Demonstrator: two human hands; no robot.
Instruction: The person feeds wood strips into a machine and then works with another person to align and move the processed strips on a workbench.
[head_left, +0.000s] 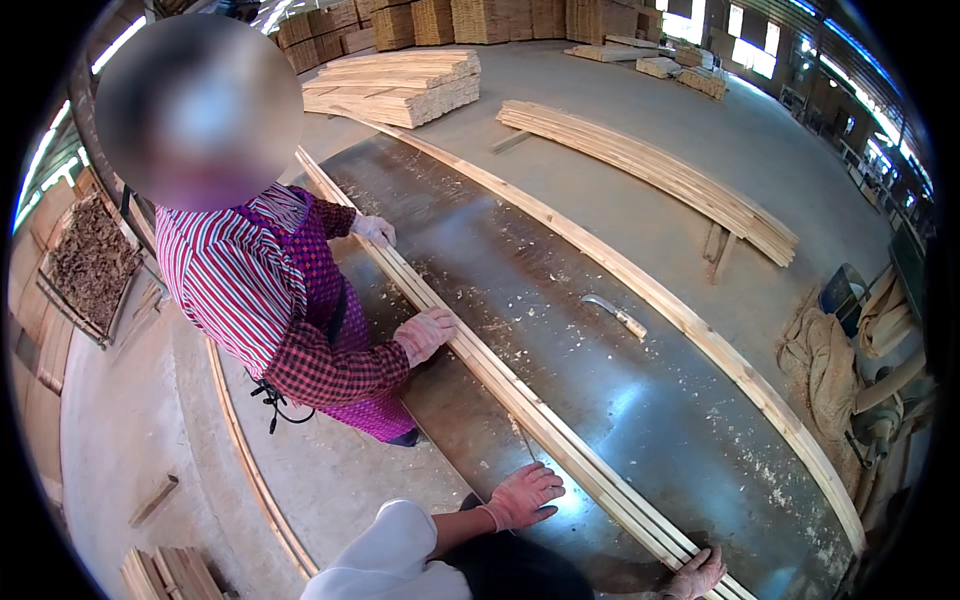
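While the right hand (699, 574) is gripping the wooden strips (560, 430) on the table (690, 430), seemingly steadying them, the left hand (525, 496) is resting open alongside, any shift calling for timing with the co-worker (235, 290).

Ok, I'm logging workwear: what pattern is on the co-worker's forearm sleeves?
Red and black checked sleeves; best in the head view.

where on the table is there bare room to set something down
The widest patch of the table lies between the strips and the long board, below the knife in the picture, with scattered shavings. A smaller one lies between the left hand and the co-worker's nearer hand. It's crowded along the strips, where the right hand holds them.
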